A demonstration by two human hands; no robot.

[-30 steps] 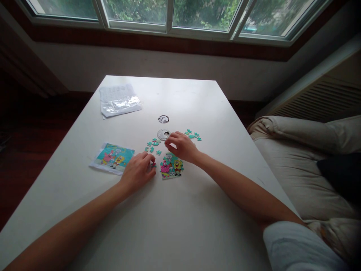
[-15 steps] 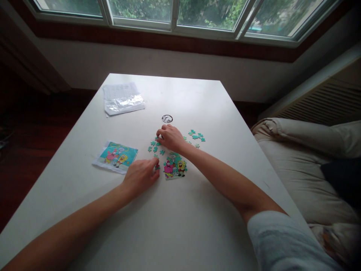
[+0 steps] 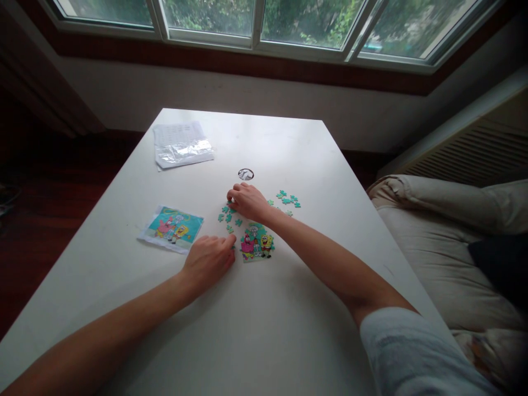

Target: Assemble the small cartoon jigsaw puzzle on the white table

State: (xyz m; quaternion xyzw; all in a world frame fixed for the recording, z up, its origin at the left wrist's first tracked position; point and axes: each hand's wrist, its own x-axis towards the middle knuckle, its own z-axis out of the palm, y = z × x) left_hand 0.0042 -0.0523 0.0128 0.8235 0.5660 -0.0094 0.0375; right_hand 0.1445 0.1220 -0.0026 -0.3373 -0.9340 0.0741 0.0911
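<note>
A partly joined jigsaw puzzle (image 3: 256,246) with cartoon figures lies flat on the white table. Just left of it, my left hand (image 3: 210,256) rests with its fingers pinched together at a puzzle piece (image 3: 234,247), which they mostly cover. Beyond the joined part, my right hand (image 3: 248,202) reaches over loose teal puzzle pieces (image 3: 228,218). Its fingers are curled down and closed at the far edge of that group, and a teal piece shows at the fingertips. More loose pieces (image 3: 287,201) lie to the right of this hand.
A picture sheet (image 3: 173,230) with the same cartoon figures lies left of my left hand. Papers in a clear plastic sleeve (image 3: 183,148) are at the far left of the table (image 3: 280,313). A round hole (image 3: 246,174) is beyond my right hand. A sofa (image 3: 424,236) stands at right.
My left hand has turned slightly, and its fingers now cover more of the piece. My right fingertips have shifted a little to the left. The view has moved slightly.
</note>
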